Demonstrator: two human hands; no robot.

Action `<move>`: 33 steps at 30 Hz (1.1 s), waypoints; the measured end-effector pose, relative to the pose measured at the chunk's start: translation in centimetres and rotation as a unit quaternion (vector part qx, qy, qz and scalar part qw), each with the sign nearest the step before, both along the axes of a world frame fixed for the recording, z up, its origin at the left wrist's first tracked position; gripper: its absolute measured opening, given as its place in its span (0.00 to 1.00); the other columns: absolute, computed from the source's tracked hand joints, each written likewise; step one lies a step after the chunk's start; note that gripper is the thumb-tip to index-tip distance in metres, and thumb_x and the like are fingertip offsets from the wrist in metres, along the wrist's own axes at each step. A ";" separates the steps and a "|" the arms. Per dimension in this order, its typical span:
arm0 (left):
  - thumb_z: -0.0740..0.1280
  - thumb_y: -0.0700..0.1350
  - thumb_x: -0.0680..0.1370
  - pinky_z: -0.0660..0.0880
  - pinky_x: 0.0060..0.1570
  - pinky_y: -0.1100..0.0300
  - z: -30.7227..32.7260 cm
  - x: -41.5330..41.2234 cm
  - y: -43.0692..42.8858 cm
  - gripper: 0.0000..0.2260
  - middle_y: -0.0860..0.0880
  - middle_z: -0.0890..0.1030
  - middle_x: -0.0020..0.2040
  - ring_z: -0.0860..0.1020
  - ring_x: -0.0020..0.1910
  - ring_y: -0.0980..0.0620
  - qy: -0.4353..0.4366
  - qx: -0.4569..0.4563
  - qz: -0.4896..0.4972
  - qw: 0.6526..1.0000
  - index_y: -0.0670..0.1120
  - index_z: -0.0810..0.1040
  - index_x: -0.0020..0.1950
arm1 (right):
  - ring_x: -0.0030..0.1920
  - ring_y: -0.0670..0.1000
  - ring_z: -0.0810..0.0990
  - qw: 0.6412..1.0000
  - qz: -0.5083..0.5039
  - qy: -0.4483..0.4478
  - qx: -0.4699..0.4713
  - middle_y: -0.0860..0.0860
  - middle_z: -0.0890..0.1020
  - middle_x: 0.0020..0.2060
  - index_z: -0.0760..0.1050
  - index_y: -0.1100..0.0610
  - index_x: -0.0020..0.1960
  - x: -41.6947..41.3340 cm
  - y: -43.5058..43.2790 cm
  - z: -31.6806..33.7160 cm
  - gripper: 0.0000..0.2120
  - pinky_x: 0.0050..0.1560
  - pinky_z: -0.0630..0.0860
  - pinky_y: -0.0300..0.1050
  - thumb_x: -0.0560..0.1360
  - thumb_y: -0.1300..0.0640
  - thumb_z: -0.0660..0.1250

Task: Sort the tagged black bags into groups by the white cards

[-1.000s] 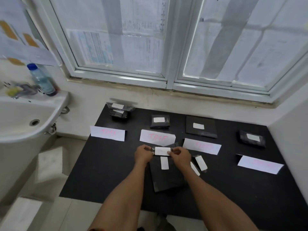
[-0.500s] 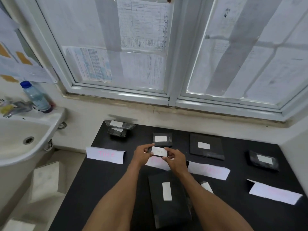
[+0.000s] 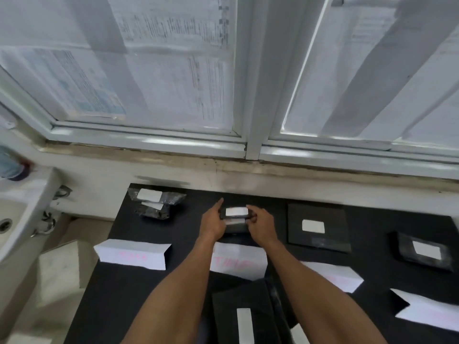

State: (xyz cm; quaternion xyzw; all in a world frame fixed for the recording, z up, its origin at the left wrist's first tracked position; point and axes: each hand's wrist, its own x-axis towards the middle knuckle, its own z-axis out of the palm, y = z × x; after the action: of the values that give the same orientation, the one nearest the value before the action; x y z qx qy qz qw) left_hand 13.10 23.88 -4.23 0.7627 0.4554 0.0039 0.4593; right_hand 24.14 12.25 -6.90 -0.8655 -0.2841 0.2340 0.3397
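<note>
Both hands hold a small black bag (image 3: 237,212) with a white tag at its ends, on top of another tagged bag (image 3: 236,225) behind the second white card (image 3: 238,263). My left hand (image 3: 213,223) grips the bag's left end with the index finger stretched out; my right hand (image 3: 260,225) pinches its right end. Other tagged black bags lie behind the first card (image 3: 130,253) at the back left (image 3: 156,202), behind the third card (image 3: 332,275) as a flat bag (image 3: 316,229), and at the far right (image 3: 424,252). A large tagged bag (image 3: 244,316) lies near me.
The black table (image 3: 119,291) stands against the wall under a papered window. A white sink (image 3: 22,212) with a bottle (image 3: 10,165) sits left of the table. A fourth white card (image 3: 429,311) lies at the right front.
Both hands carried the small tagged bag away from me, over the second card, onto the bag behind it. The view tilted and moved closer to the table.
</note>
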 end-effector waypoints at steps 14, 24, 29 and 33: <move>0.60 0.33 0.75 0.70 0.62 0.56 0.2 -2.9 -3.1 0.27 0.40 0.72 0.61 0.74 0.60 0.42 -0.007 0.022 0.024 0.999 0.49 0.68 0.73 | 0.44 0.57 0.80 0.998 -0.046 -0.046 -0.025 0.57 0.81 0.44 0.79 0.59 0.50 -3.5 -4.8 0.4 0.06 0.47 0.77 0.49 0.75 0.58 0.66; 0.69 0.54 0.74 0.76 0.51 0.51 -1.6 -13.7 -12.5 0.18 0.49 0.71 0.57 0.74 0.57 0.48 0.018 0.130 -0.041 0.991 0.49 0.71 0.59 | 0.51 0.52 0.77 0.990 -0.029 -0.097 -0.098 0.51 0.77 0.49 0.75 0.54 0.54 -13.1 -13.2 1.2 0.16 0.46 0.73 0.45 0.73 0.44 0.69; 0.74 0.62 0.66 0.74 0.59 0.45 -2.5 -17.5 -16.6 0.38 0.42 0.66 0.67 0.68 0.66 0.41 0.148 0.026 -0.001 0.989 0.49 0.63 0.69 | 0.64 0.56 0.68 0.979 -0.004 -0.086 -0.184 0.54 0.68 0.64 0.65 0.51 0.70 -17.4 -16.3 1.2 0.37 0.57 0.76 0.53 0.67 0.41 0.73; 0.79 0.59 0.61 0.70 0.64 0.45 -3.4 -19.1 -19.9 0.53 0.39 0.65 0.72 0.68 0.69 0.38 0.156 -0.165 0.105 0.968 0.46 0.52 0.76 | 0.65 0.61 0.68 0.981 -0.040 -0.056 -0.179 0.58 0.62 0.69 0.50 0.52 0.77 -19.2 -15.8 1.3 0.49 0.64 0.70 0.53 0.66 0.51 0.77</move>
State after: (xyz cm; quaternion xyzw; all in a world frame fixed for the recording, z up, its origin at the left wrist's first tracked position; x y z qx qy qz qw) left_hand -5.98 4.01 -7.60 0.6152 0.5931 -0.1419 0.4997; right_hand 4.99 -3.59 -5.65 -0.9346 -0.2218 0.2185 0.1719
